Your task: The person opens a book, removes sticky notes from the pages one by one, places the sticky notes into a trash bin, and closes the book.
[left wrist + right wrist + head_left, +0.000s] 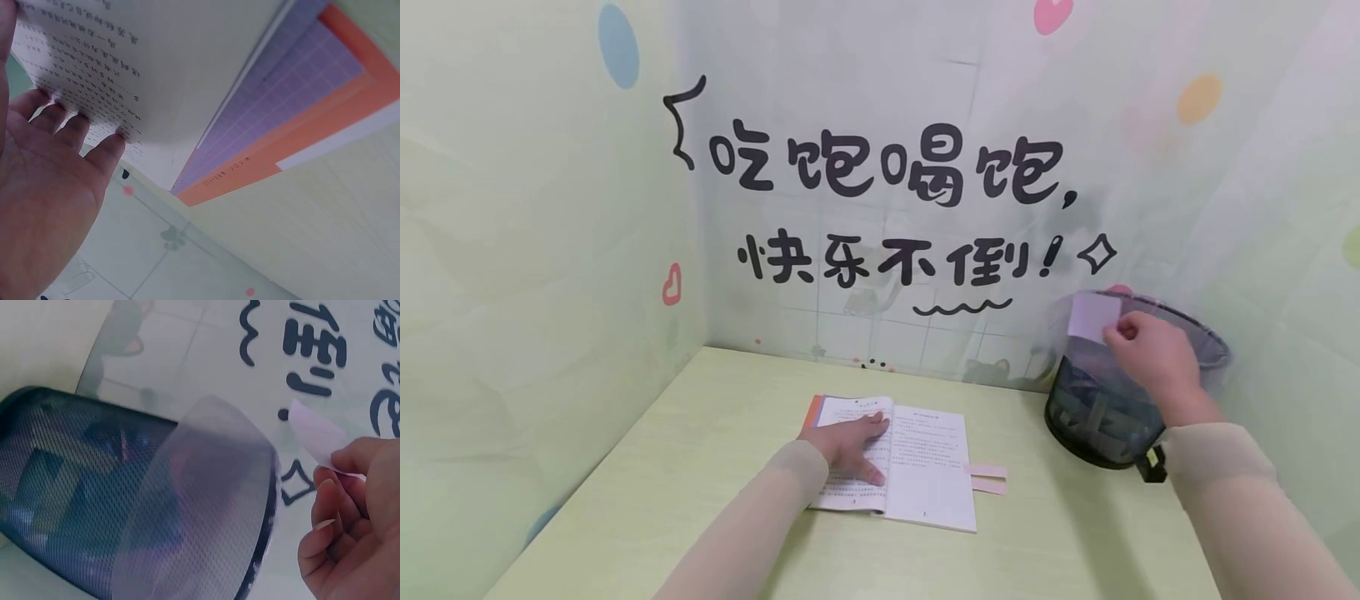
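- The right hand (1159,357) pinches one corner of a thin, pale pinkish-lilac square of paper (1084,317) between thumb and forefinger, its other fingers curled in
- That paper is up by the rim of a round, dark mesh bin (1093,417), not down inside it
- If the pinch loosened here, so light a sheet might flutter outside the rim and land on the pale yellow-green tabletop (625,500)
- A translucent plastic liner (203,469) drapes over the bin's rim, so a low pass could snag it
- The left hand (853,446) lies with fingers spread on the left page of a white-paged, printed book (928,492), gripping nothing
- Lifting that palm could let the pages spring up
- Two pale pink paper strips (988,472) jut from the book's right edge; a brushing sleeve (1221,454) could bend them
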`<state>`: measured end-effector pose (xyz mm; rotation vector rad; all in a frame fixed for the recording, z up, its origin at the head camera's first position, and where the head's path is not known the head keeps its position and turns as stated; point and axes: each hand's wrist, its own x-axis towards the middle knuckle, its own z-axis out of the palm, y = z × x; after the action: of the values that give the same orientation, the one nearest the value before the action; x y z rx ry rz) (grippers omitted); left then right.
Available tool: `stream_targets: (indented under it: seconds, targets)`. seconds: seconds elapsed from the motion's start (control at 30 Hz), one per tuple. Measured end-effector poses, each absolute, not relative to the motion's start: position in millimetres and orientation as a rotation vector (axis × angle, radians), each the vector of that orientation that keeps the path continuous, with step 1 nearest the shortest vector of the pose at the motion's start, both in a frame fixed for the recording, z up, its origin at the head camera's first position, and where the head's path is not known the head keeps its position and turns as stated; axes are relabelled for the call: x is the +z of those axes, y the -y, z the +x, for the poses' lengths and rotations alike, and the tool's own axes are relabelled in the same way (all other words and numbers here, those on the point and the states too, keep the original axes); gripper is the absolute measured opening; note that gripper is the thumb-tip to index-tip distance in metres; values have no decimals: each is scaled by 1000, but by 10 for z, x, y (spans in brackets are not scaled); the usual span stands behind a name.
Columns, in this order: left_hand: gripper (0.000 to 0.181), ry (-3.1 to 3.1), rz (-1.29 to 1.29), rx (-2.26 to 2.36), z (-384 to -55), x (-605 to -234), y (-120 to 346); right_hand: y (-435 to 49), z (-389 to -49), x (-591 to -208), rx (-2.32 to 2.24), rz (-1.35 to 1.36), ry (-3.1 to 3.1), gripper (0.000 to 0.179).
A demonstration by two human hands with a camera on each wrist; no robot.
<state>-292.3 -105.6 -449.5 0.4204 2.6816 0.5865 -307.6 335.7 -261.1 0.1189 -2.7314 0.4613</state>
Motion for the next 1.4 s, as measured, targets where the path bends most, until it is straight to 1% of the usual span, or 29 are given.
stream_targets:
  seconds: [0.3,0.5,0.6,0.8,0.93,1.23,1.4]
  targets:
    - [109,-2687,460,572,-2878,-4465,1056,-3682,-3032,-2566,469,-117,2694,45]
    - [109,-2680,449,568,-2886,-4491,1056,-3730,-3032,-2654,483,-202,2740,56]
    - [109,-2681,453,561,-2905,-4511,1057,-3697,-3038,-2690,487,-207,2742,58]
    - [109,-2675,418,578,-2946,-4545,1058,-3487,-3062,-2769,522,-120,2719,56]
    - [110,-2670,408,590,-2947,-4549,1064,-3265,-3069,-2890,537,-21,2718,50]
    - [111,-2668,397,592,-2954,-4569,1062,-2792,-3070,-3422,492,171,2823,29]
    - [111,-2673,433,592,-2959,-4553,1063,-2628,-3066,-3747,483,229,2907,28]
